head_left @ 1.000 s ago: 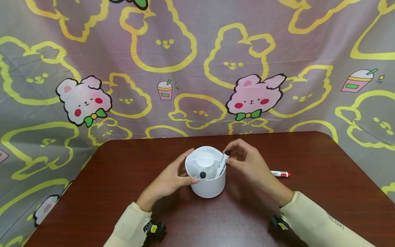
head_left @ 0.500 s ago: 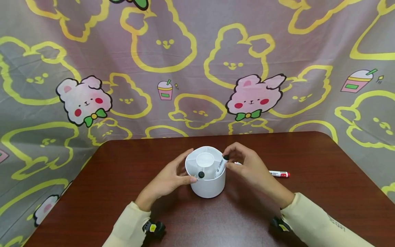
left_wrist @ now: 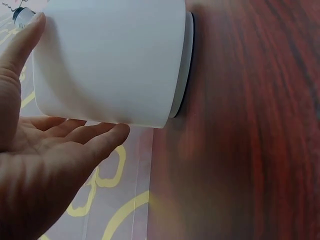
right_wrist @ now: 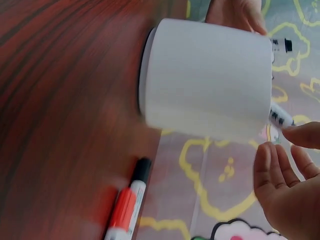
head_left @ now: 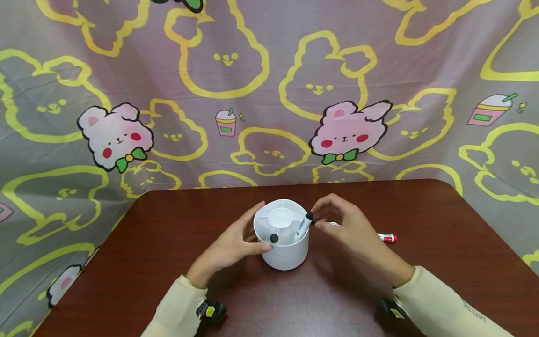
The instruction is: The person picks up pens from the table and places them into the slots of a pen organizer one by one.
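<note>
Gripping smooth white cylinder [head_left: 286,257]: left hand [head_left: 227,245]; right hand [head_left: 349,225] by slim marker [head_left: 302,228], grasp unclear.

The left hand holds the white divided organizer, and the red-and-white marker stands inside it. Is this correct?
Not quite: the red-and-white marker lies on the table, outside the white divided organizer, as the head view shows. The left hand does hold that organizer.

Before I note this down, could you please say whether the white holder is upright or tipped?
Upright: in the head view, the white holder stands base down on the table, its open top facing up.
</note>
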`<state>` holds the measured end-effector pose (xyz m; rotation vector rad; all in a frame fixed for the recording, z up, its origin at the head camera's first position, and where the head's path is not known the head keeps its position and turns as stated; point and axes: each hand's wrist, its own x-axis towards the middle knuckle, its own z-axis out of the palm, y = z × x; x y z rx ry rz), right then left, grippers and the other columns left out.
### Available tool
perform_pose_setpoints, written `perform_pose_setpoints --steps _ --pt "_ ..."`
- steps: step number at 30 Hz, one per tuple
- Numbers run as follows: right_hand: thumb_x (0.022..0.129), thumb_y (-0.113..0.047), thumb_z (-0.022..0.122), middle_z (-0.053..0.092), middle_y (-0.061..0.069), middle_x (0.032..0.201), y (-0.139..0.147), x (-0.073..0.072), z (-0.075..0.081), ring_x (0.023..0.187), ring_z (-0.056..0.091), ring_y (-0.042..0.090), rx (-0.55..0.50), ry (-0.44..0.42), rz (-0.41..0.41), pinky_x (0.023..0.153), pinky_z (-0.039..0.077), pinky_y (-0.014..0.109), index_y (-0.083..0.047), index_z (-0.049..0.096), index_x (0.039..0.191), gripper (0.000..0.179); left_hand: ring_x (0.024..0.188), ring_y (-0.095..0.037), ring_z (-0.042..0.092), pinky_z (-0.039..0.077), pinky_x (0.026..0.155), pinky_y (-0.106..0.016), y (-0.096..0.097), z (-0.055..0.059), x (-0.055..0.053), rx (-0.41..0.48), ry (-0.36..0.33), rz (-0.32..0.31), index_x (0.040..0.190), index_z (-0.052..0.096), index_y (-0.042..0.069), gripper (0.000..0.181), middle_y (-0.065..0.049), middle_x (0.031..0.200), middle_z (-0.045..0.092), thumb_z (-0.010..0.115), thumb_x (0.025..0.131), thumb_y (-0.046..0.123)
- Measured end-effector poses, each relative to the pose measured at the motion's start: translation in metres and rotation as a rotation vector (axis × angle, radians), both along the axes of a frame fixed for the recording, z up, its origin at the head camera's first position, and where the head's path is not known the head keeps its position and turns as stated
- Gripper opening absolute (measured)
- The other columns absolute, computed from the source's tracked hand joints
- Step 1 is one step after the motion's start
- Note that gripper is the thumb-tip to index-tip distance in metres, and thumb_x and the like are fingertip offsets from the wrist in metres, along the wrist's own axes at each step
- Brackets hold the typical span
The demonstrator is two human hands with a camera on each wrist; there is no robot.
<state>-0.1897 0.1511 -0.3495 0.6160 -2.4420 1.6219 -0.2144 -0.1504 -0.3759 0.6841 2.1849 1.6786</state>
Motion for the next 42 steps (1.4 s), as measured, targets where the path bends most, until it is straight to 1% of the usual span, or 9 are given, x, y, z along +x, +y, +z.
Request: perform_pose_setpoints --steps 5,11,15,19,22,30,35,38,42 --pt "0.091 0.006 0.073 0.074 0.013 0.111 0.023 0.004 0.001 0.097 0.072 0.013 0.041 -0.030 -0.053 0.072 0.059 0.028 -0.006 0.066 0.115 0.028 0.148 -0.033 0.043 0.041 0.119 -0.053 0.004 0.000 0.002 -0.012 0.035 0.024 0.168 0.017 0.013 0.109 -0.014 0.164 0.039 0.088 0.085 0.013" --pt "0.093 0.001 0.074 0.075 0.009 0.111 0.056 0.007 -0.001 0.098 0.072 0.014 0.157 -0.020 -0.138 0.079 0.056 0.023 -0.007 0.066 0.117 0.026 0.144 -0.033 0.045 0.044 0.116 -0.051 0.010 -0.003 0.005 -0.023 0.042 0.086 0.168 0.018 0.013 0.111 -0.015 0.162 0.041 0.090 0.082 0.012" --pt "0.093 0.000 0.074 0.075 0.012 0.113 0.076 0.008 -0.006 0.099 0.070 0.012 0.227 -0.047 -0.175 0.079 0.054 0.022 -0.008 0.066 0.116 0.026 0.141 -0.032 0.046 0.041 0.116 -0.051 0.014 -0.005 0.006 -0.032 0.057 0.122 0.168 0.018 0.015 0.114 -0.015 0.159 0.045 0.092 0.081 0.013" --pt "0.091 0.001 0.076 0.075 0.016 0.113 0.093 0.006 -0.015 0.096 0.070 0.011 0.267 -0.078 -0.200 0.074 0.054 0.023 -0.006 0.068 0.115 0.025 0.142 -0.031 0.046 0.030 0.122 -0.054 0.016 -0.007 0.006 -0.064 0.095 0.142 0.168 0.017 0.017 0.116 -0.015 0.156 0.048 0.092 0.080 0.017" --pt "0.090 0.001 0.077 0.074 0.017 0.112 0.106 0.005 -0.023 0.093 0.069 0.007 0.277 -0.096 -0.202 0.071 0.055 0.023 -0.003 0.068 0.113 0.026 0.143 -0.030 0.046 0.024 0.125 -0.055 0.017 -0.008 0.006 -0.073 0.110 0.152 0.168 0.016 0.018 0.117 -0.014 0.155 0.051 0.093 0.080 0.019" --pt "0.088 0.003 0.077 0.074 0.016 0.108 0.129 0.000 -0.036 0.088 0.065 -0.004 0.282 -0.125 -0.193 0.068 0.054 0.022 0.001 0.067 0.112 0.026 0.141 -0.030 0.048 0.025 0.124 -0.053 0.022 -0.010 0.007 -0.047 0.100 0.172 0.168 0.016 0.018 0.118 -0.015 0.154 0.050 0.093 0.079 0.014" --pt "0.087 0.003 0.078 0.074 0.016 0.106 0.134 -0.003 -0.040 0.087 0.068 0.005 0.287 -0.140 -0.180 0.070 0.054 0.022 0.003 0.067 0.110 0.026 0.140 -0.030 0.048 0.025 0.124 -0.052 0.023 -0.009 0.008 -0.050 0.102 0.176 0.168 0.017 0.018 0.117 -0.015 0.154 0.050 0.093 0.079 0.014" --pt "0.087 0.001 0.079 0.074 0.015 0.107 0.136 -0.005 -0.042 0.089 0.067 0.005 0.312 -0.162 -0.180 0.071 0.053 0.022 0.001 0.067 0.111 0.027 0.139 -0.030 0.049 0.028 0.123 -0.052 0.022 -0.008 0.008 -0.060 0.104 0.170 0.168 0.017 0.017 0.116 -0.014 0.154 0.050 0.092 0.080 0.016" --pt "0.088 -0.001 0.079 0.074 0.013 0.108 0.138 -0.007 -0.043 0.091 0.064 0.005 0.349 -0.197 -0.184 0.072 0.051 0.022 0.000 0.067 0.112 0.027 0.136 -0.031 0.052 0.038 0.117 -0.051 0.020 -0.008 0.007 -0.045 0.091 0.145 0.167 0.018 0.017 0.112 -0.015 0.153 0.050 0.091 0.082 0.015"
